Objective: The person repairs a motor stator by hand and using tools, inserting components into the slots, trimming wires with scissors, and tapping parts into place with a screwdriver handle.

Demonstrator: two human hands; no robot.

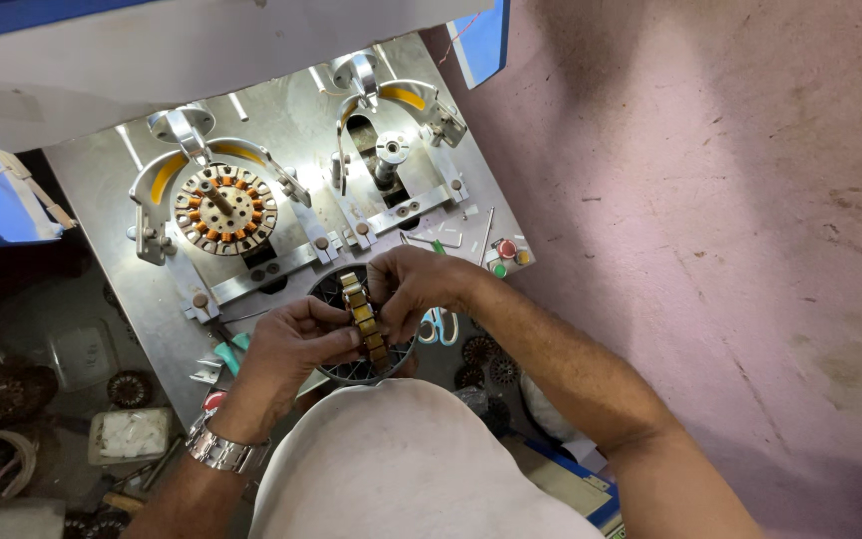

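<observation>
Below machine plate (281,110), left hand (296,344) & right hand (413,289) grip stator ring (364,317) edge-on.

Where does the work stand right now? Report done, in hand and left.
Done: a wound core with orange coils sits in the left fixture. In hand: the left hand and right hand hold a slotted core edge-on over the machine plate. Left: the right fixture shows only its bare spindle.
</observation>
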